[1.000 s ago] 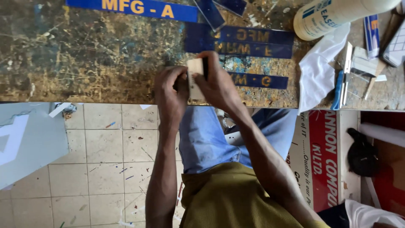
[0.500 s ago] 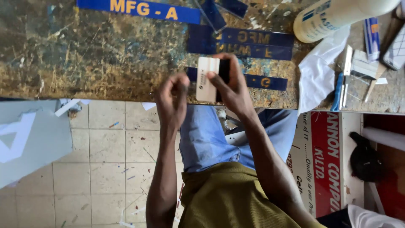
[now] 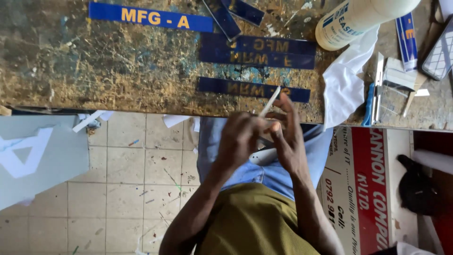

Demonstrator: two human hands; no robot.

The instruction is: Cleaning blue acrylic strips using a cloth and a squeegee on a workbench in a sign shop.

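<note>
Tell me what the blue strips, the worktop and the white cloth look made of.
Blue strips: seemingly glossy acrylic or plastic, flat with crisp edges. Worktop: probably wood or board, worn, paint-stained and matte. White cloth: soft fabric or tissue, crumpled in folds.

The thin white strip (image 3: 270,101) disappears between the blurred fingers of both hands, so its lower part is hidden. The white bottle (image 3: 358,19) is cut off by the top edge, and the dark object (image 3: 417,189) at right is too unclear to identify

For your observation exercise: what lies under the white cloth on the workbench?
The white cloth drapes over the worn workbench edge, beneath a pale bottle. A blue-handled knife lies beside it. Anything under its folds is covered.
</note>
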